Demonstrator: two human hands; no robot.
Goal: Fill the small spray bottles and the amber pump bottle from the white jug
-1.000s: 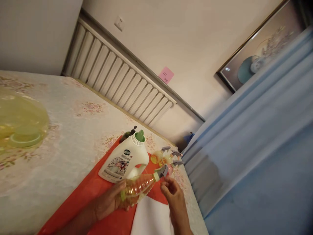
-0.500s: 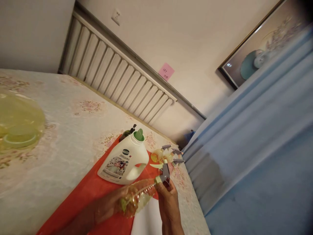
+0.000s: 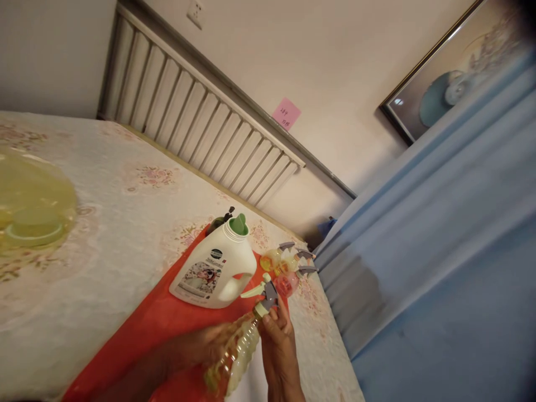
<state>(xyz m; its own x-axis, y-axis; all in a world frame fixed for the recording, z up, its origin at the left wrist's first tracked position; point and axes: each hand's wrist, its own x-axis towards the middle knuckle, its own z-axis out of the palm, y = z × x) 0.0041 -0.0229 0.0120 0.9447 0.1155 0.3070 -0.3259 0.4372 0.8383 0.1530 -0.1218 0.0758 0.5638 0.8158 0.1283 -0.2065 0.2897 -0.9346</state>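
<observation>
Head view: left grip (image 3: 211, 349) clasps spray bottle (image 3: 237, 357); right grip (image 3: 278, 343) pinches its nozzle (image 3: 266, 295)

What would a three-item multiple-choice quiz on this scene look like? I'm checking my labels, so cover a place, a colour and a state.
1. Where does the white detergent jug stand?
A. on the red mat
B. on the floor
C. on the radiator

2. What colour is the sticky note on the wall?
A. blue
B. pink
C. green

3. How is the clear spray bottle held?
A. lying on the mat untouched
B. by one hand only
C. by both hands, left hand round its body, right hand at its spray head

Answers: 1 A, the jug's base rests on the red mat; 2 B, the note shows pink against the cream wall; 3 C, the left hand wraps the body while the right hand's fingers pinch just under the trigger.
</observation>
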